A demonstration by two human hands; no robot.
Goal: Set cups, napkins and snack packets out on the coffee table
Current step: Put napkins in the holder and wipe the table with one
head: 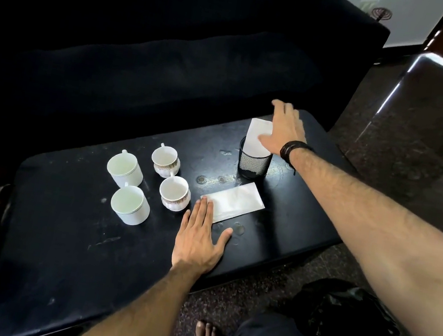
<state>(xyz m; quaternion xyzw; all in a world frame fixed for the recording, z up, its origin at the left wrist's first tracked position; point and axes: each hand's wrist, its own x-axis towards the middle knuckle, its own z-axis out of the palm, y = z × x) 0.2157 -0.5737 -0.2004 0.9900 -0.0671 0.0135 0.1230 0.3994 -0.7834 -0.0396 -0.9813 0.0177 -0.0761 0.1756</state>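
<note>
One black desk (59, 243) carries it all: four cups (125, 169) grouped left, I judge to leave room for snacks. My left hand (199, 239) lies flat, open, pinning the laid napkin (233, 201); my right hand (281, 132), open, fingers spread, reaches napkins (256, 137) standing in the mesh holder (254, 160)

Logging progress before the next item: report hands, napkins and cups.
Left hand flat on table, fingertips on flat napkin. Right hand open at napkin standing in mesh holder. Four cups set out; no snack packets visible.
</note>
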